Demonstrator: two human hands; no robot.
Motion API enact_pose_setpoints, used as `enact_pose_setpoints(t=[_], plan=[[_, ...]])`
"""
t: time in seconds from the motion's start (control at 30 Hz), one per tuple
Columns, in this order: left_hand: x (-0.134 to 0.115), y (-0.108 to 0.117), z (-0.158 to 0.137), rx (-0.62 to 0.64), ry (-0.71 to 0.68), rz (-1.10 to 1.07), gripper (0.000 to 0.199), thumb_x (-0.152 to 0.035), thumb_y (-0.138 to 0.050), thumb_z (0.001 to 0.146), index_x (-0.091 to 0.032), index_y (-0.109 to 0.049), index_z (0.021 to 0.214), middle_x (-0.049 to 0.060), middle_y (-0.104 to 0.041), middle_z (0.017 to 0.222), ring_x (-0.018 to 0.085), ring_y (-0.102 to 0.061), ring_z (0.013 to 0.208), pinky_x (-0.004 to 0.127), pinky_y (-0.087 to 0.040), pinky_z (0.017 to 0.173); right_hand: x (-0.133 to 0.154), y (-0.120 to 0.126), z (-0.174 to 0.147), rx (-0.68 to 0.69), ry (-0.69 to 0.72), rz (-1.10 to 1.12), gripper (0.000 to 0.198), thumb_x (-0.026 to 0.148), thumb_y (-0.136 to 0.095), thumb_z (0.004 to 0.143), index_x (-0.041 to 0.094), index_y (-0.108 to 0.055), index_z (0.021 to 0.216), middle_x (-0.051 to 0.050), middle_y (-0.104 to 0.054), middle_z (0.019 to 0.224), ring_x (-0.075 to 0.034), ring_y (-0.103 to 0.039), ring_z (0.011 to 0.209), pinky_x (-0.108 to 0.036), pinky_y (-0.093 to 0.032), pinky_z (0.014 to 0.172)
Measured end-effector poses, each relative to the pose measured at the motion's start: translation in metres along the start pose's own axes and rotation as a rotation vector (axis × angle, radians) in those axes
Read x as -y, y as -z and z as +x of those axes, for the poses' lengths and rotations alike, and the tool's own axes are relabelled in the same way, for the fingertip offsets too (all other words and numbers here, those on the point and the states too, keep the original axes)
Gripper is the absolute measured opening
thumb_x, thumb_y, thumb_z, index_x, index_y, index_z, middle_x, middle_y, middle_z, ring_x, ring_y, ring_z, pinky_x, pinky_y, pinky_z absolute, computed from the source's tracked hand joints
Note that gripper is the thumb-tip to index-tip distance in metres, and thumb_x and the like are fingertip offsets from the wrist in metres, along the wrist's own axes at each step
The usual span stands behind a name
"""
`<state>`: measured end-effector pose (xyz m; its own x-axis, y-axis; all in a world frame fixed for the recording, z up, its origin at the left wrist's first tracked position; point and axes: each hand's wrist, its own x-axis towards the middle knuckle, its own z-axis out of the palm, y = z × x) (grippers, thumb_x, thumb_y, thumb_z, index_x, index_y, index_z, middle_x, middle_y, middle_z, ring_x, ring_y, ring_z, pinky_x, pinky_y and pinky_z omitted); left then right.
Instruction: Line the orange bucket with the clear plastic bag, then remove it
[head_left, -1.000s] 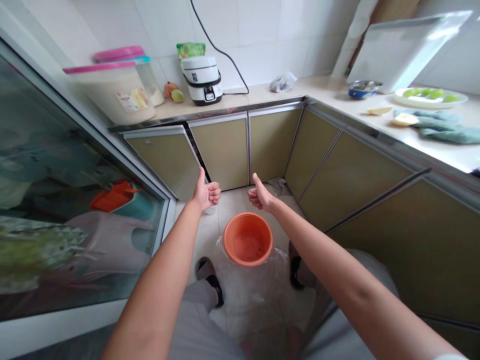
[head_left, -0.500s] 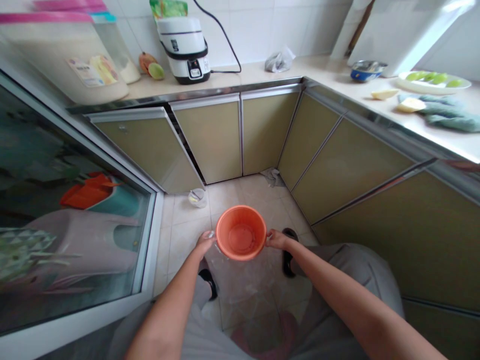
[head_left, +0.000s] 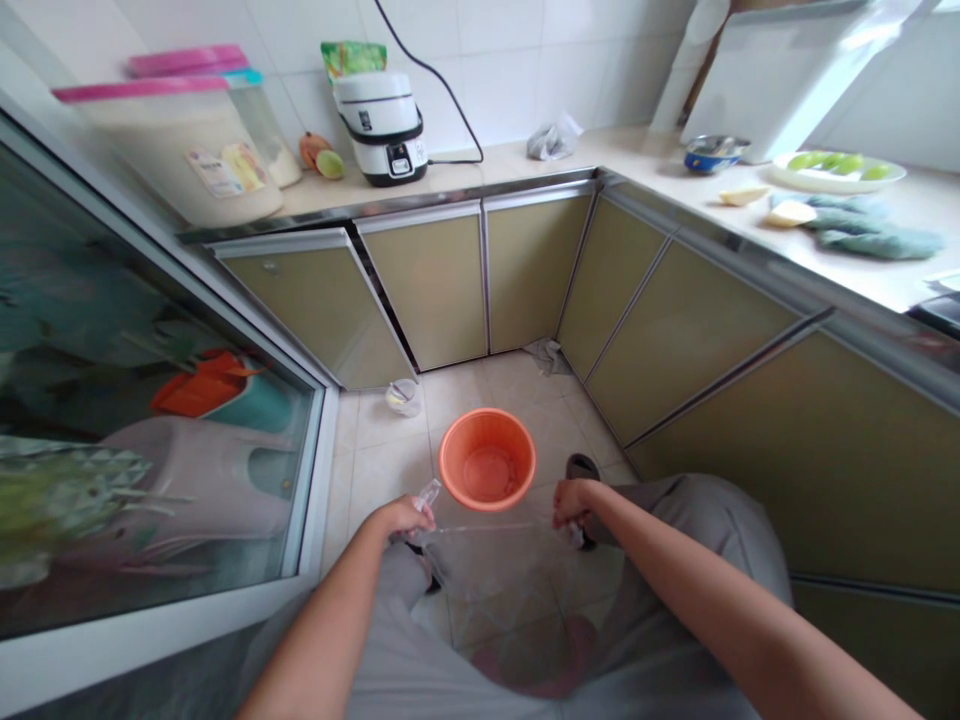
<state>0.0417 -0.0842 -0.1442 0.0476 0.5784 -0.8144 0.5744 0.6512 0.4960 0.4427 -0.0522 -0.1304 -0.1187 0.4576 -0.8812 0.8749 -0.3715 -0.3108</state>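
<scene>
A clear plastic bag (head_left: 495, 560) is stretched low over the tiles between my two hands, its upper edge nearly straight. My left hand (head_left: 409, 513) is closed on one corner, with a crumpled end poking up past the fingers. On the other side my right hand (head_left: 572, 502) grips the opposite corner in a fist. Just beyond the bag, an orange plastic basin (head_left: 487, 460) stands upright on the floor, apart from both hands. A little liquid or a few drops seem to lie at its bottom.
A small clear cup (head_left: 403, 398) and a grey rag (head_left: 550, 356) lie on the floor. Low cabinets (head_left: 424, 290) surround the corner; one door (head_left: 322, 310) hangs ajar. A glass door (head_left: 187, 450) borders the left. A rice cooker (head_left: 386, 130) stands on the counter.
Both hands have drawn back from the basin's sides toward my body, pulling the bag's edge with them. The basin stays on the floor. My view has shifted slightly.
</scene>
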Motion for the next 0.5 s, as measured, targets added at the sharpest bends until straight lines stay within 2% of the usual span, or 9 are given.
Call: enact_pose_setpoints(t=[0.13,0.2,0.23,0.3,0.37,0.43,0.5], plan=[[0.004,0.011,-0.034,0.277,0.078,0.143,0.028,-0.013,-0.086,0.043,-0.020,-0.074,0.067,0.005,-0.068,0.058,0.011,-0.041,0.039,0.020,-0.025,0.038,0.002,0.001,-0.028,0.187,-0.022,-0.214,0.020,0.018,-0.090,0.061,0.012,-0.071,0.060,-0.002,-0.062,0.053,-0.010,-0.046,0.040,-0.018,-0.031,0.040],[0.001,0.018,-0.050,0.420,0.095,0.128,0.025,-0.017,-0.083,0.047,-0.020,-0.076,0.071,0.008,-0.075,0.070,0.007,-0.034,0.039,0.019,-0.020,0.038,0.005,0.007,-0.045,0.258,0.022,-0.229,0.024,0.025,-0.093,0.062,0.014,-0.072,0.063,0.001,-0.059,0.051,-0.008,-0.043,0.040,-0.017,-0.030,0.040],[-0.002,0.023,-0.057,0.453,0.089,0.079,0.023,-0.019,-0.081,0.050,-0.020,-0.076,0.072,0.009,-0.077,0.076,0.006,-0.030,0.039,0.018,-0.018,0.038,0.008,0.012,-0.053,0.288,0.060,-0.189,0.026,0.028,-0.093,0.063,0.014,-0.072,0.065,0.002,-0.058,0.051,-0.008,-0.043,0.040,-0.017,-0.029,0.040],[-0.016,0.037,-0.070,0.413,0.052,-0.069,0.020,-0.021,-0.076,0.053,-0.020,-0.074,0.072,0.009,-0.078,0.080,0.004,-0.024,0.040,0.018,-0.015,0.039,0.014,0.027,-0.067,0.321,0.155,-0.015,0.030,0.035,-0.092,0.069,0.014,-0.070,0.068,0.004,-0.056,0.049,-0.006,-0.040,0.039,-0.016,-0.026,0.039],[-0.039,0.054,-0.081,0.279,-0.023,-0.220,0.018,-0.021,-0.069,0.053,-0.019,-0.070,0.070,0.007,-0.076,0.079,0.005,-0.026,0.042,0.018,-0.017,0.040,0.025,0.048,-0.080,0.309,0.267,0.225,0.030,0.038,-0.088,0.077,0.014,-0.070,0.076,0.003,-0.060,0.053,-0.004,-0.034,0.037,-0.016,-0.022,0.037],[-0.072,0.075,-0.091,0.113,-0.137,-0.317,0.020,-0.018,-0.064,0.050,-0.019,-0.065,0.069,0.006,-0.076,0.082,0.007,-0.037,0.047,0.018,-0.026,0.042,0.045,0.077,-0.093,0.262,0.378,0.447,0.022,0.034,-0.082,0.086,0.015,-0.070,0.090,0.001,-0.070,0.066,-0.003,-0.034,0.036,-0.015,-0.022,0.035],[-0.118,0.097,-0.106,-0.024,-0.269,-0.350,0.024,-0.014,-0.062,0.047,-0.018,-0.061,0.071,0.007,-0.076,0.092,0.010,-0.052,0.057,0.020,-0.038,0.048,0.076,0.110,-0.113,0.170,0.463,0.632,0.014,0.024,-0.076,0.092,0.016,-0.066,0.098,-0.002,-0.076,0.080,-0.003,-0.041,0.038,-0.013,-0.028,0.035]])
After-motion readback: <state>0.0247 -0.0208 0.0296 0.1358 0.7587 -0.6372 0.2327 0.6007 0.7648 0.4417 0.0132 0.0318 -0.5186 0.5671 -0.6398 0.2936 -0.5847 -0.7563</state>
